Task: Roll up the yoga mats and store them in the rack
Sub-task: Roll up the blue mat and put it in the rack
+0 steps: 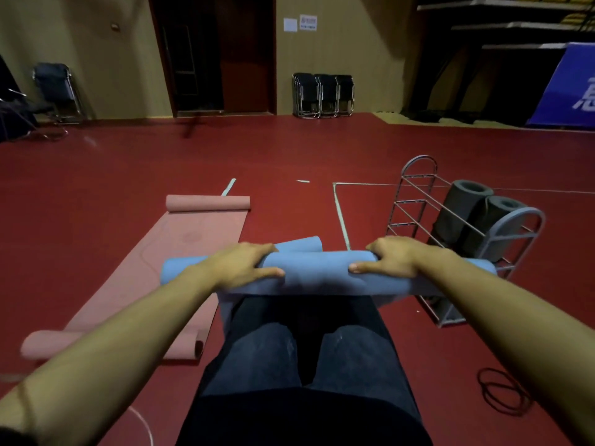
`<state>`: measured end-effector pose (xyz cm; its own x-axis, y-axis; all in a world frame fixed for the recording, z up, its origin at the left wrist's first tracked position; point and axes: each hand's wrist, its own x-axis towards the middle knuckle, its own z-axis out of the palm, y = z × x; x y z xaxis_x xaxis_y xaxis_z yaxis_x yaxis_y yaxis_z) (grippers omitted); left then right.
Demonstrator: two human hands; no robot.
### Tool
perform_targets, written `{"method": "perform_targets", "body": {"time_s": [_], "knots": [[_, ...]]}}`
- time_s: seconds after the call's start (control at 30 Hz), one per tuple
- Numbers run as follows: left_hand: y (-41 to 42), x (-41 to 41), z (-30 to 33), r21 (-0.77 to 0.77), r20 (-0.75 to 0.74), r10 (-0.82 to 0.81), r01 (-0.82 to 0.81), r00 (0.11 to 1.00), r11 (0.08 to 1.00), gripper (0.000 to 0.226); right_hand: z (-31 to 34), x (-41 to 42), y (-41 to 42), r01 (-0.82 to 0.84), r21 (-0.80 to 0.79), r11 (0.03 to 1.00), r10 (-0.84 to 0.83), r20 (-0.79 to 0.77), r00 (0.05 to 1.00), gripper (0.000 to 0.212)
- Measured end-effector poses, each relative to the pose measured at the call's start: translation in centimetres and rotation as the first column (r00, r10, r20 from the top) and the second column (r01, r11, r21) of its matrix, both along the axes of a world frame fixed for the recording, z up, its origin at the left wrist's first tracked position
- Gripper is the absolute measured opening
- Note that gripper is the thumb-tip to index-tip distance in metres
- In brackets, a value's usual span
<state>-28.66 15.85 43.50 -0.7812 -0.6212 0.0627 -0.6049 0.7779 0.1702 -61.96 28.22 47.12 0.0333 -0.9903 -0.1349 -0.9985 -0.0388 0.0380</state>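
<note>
both arms reach forward, left hand (240,265) and right hand (391,257) gripping.

Dim indoor light, dark corners, slight overall softness, strong wide-angle bending at edges.

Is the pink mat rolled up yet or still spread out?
Mostly spread out. The pink mat lies flat along the floor, with only its two ends curled into short rolls. Neither hand touches it.

arms: bare to past the elbows, no sleeves showing | hands (244,265): bare, no gloves | trousers (306,349): dark blue denim, faded at knees
</note>
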Motion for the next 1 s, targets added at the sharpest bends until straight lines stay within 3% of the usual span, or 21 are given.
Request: {"method": "perform_targets", "body": {"time_s": [0.1, 0.2, 0.3, 0.4, 0.47, 0.57, 0.7, 0.8, 1.0], "knots": [[1.3, 0.6, -1.7, 0.076, 0.131, -0.003, -0.007, 0.991, 0.997, 0.071, -1.8, 0.6, 1.2, 0.008, 0.082, 0.997, -0.014, 0.069, 0.998, 0.078], [3.1, 1.1, -3.3, 0.193, 0.163, 0.005, -0.036, 0.987, 0.981, 0.091, -3.9, 1.2, 2.5, -0.013, 0.176, 0.984, -0.019, 0.180, 0.984, 0.079], [4.4, 1.8, -3.5, 0.246, 0.203, 0.048, -0.098, 0.978, 0.964, 0.068, -4.8, 1.7, 3.4, -0.039, 0.236, 0.971, -0.044, 0.335, 0.941, 0.068], [5.0, 2.7, -2.1, 0.320, 0.217, 0.059, -0.128, 0.974, 0.939, 0.085, -3.7, 2.3, 3.7, -0.067, 0.322, 0.944, -0.086, 0.439, 0.895, 0.061], [5.7, 3.5, -1.7, 0.383, 0.237, 0.066, -0.156, 0.969, 0.910, 0.084, -3.2, 2.8, 3.7, -0.075, 0.379, 0.922, -0.119, 0.463, 0.878, 0.059], [6.9, 4.4, -2.5, 0.445, 0.302, 0.065, -0.201, 0.951, 0.873, 0.092, -4.0, 3.8, 3.9, -0.077, 0.428, 0.901, -0.132, 0.438, 0.889, 0.068], [8.0, 4.6, -4.3, 0.478, 0.346, 0.045, -0.217, 0.937, 0.851, 0.079, -7.1, 4.5, 4.7, -0.074, 0.457, 0.887, -0.133, 0.404, 0.905, 0.078], [8.5, 4.3, -4.9, 0.491, 0.363, 0.028, -0.217, 0.931, 0.844, 0.070, -8.8, 4.5, 5.9, -0.111, 0.426, 0.898, -0.111, 0.462, 0.880, 0.077], [8.9, 4.3, -5.9, 0.422, 0.308, 0.011, -0.147, 0.951, 0.895, 0.047, -9.9, 4.1, 6.9, -0.097, 0.353, 0.931, -0.093, 0.483, 0.871, 0.058]]}}
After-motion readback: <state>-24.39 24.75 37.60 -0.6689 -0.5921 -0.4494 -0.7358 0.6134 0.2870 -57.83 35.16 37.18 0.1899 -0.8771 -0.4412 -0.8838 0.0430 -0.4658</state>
